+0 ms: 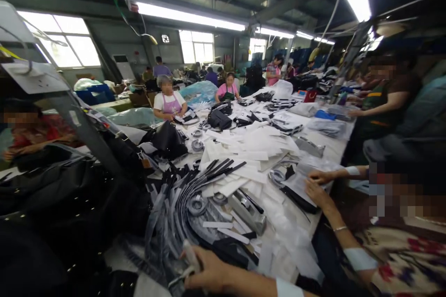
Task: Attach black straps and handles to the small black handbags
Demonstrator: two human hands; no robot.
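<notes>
My right hand reaches in from the bottom edge, with a pale band round the forearm. Its fingers are curled, and a whitish covering or piece shows at their tips, blurred. What they grip I cannot make out. Just beyond the fingers, a bundle of long black and grey strips curves over the table. Nearby lie a coiled grey tape, a grey metal stapler-like tool and several narrow white strips. My left hand is out of view.
Black bags with metal studs are heaped at the left. White sheets cover the table's middle. At the right, a co-worker's hands handle a clear and black piece. A slanted metal post stands at the left. Other people work farther back.
</notes>
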